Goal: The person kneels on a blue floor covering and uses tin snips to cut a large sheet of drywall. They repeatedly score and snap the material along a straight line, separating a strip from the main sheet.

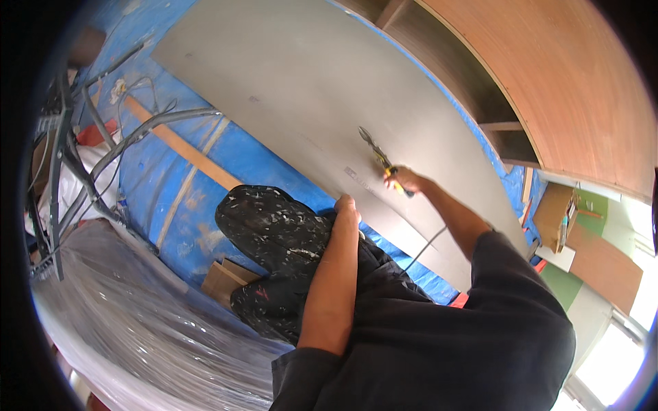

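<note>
My right hand (408, 179) is closed round the yellow-and-black handles of a pair of tin snips (372, 145). Their dark blades point up and left, over a large, flat grey sheet (274, 82). At the sheet's near edge, my left hand (347, 205) is closed on the sheet, with its fingertips hidden. Beside that hand, a slit sets off a narrow strip (397, 222) along the near edge. Black, paint-spattered trousers (274, 226) cover my bent legs beside the sheet.
Blue tarpaulin (147, 181) lies under the sheet, with a wooden batten (185, 147) on it. Black metal framing and cables (96, 171) stand at left, above clear plastic sheeting (137, 315). A wooden cabinet (548, 61) borders the far right side. Cardboard (229, 279) lies by my legs.
</note>
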`<state>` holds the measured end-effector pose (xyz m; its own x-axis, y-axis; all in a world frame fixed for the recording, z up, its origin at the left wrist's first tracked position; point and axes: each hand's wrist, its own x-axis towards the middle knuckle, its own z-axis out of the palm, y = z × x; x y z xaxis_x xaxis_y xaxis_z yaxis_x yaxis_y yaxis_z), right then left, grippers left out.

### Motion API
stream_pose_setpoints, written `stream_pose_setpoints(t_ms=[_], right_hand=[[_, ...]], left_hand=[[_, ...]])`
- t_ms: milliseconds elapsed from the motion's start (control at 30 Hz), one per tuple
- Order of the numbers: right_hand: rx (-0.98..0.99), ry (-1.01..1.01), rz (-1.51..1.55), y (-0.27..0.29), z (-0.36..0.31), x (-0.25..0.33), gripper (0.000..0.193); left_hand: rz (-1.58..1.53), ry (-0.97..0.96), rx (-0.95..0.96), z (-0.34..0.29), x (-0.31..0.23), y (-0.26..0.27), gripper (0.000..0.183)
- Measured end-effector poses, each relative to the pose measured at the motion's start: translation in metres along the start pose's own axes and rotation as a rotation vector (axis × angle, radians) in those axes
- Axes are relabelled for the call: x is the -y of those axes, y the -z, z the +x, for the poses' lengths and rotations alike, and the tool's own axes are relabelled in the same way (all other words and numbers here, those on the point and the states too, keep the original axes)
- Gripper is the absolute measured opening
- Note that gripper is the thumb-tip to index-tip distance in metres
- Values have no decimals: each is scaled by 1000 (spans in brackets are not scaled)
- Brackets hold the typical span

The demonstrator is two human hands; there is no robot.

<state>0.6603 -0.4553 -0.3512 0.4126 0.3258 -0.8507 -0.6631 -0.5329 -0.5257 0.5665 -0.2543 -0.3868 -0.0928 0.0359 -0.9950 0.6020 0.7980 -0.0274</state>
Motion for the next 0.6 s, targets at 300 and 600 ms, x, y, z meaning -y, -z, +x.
stream_pose_setpoints(t_ms=[300, 600], right_hand=[[85, -295, -498, 86, 26, 100, 18], [266, -206, -245, 64, -98, -7, 48]], left_hand=[[-142, -63, 143, -8, 11, 2, 59], [-167, -32, 301, -40, 17, 4, 63]])
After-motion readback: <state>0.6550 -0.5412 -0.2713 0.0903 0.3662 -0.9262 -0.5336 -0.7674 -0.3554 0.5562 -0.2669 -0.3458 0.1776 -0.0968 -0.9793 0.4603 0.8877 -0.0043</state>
